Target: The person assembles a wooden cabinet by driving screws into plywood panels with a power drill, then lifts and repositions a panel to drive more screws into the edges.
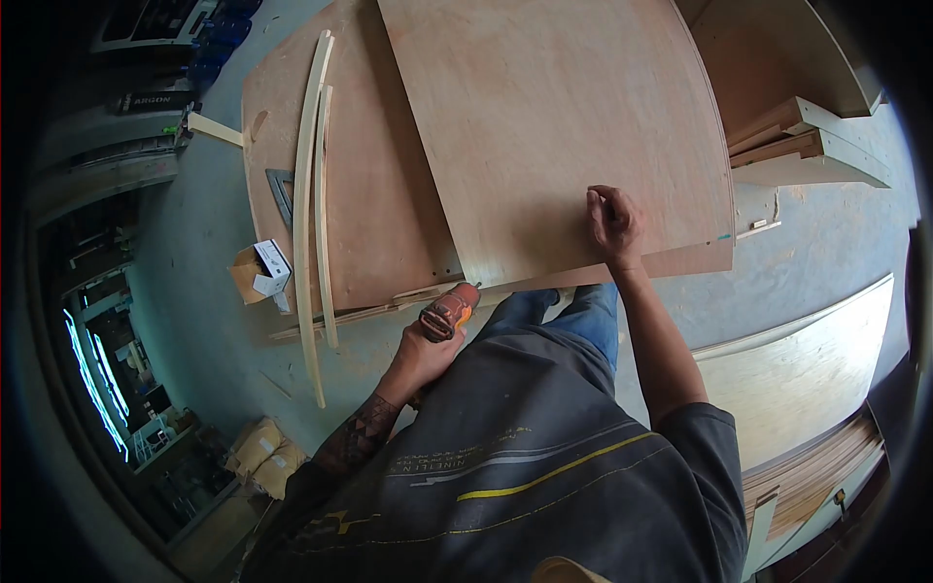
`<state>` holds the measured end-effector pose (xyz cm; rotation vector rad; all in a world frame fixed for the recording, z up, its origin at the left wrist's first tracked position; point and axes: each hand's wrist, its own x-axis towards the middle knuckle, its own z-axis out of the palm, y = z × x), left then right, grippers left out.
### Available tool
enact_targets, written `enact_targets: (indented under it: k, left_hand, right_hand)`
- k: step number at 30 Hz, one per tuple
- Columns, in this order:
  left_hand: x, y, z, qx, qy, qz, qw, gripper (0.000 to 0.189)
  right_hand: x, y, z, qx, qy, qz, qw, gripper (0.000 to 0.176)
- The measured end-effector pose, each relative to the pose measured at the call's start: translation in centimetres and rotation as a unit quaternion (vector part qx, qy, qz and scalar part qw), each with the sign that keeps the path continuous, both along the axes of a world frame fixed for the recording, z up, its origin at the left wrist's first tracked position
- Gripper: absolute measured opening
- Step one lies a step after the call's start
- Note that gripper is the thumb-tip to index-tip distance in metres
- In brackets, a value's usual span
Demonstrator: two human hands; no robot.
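Note:
My left hand (424, 357) is wrapped round the grip of a red cordless drill (449, 309). The drill's tip points at the near left corner of a large plywood panel (554, 126), right at its edge. On the panel's near right part rests my right hand (615, 223), fingers curled in; what they hold, if anything, is hidden. Beneath the panel lies a wider wooden sheet (379, 185), showing on the left and along the near edge.
Two long wood strips (309, 214) lie across the left side, near a metal square (281, 197) and an opened small box (267, 269). Wooden pieces (807, 146) stand at the far right. A pale board (797, 360) and stacked sheets (816, 476) are at the right.

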<state>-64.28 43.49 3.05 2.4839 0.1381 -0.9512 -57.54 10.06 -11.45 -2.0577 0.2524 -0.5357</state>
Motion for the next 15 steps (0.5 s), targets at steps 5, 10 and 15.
enact_targets:
  k: [5,10,15]
  left_hand:
    - [-0.7,1.1,-1.7,0.005,0.007,0.002,1.0,0.039]
    - [-1.0,0.3,-1.4,0.002,0.035,0.055,0.998,0.04]
    - [-1.2,-0.3,-1.1,-0.01,0.041,0.088,0.995,0.038]
  right_hand:
    - [0.2,0.3,-0.4,-0.009,-0.004,-0.005,1.0,0.007]
    - [0.2,0.2,-0.2,-0.013,-0.007,-0.003,1.0,0.008]
    - [0.3,0.2,-0.1,-0.002,-0.006,0.012,1.0,0.008]
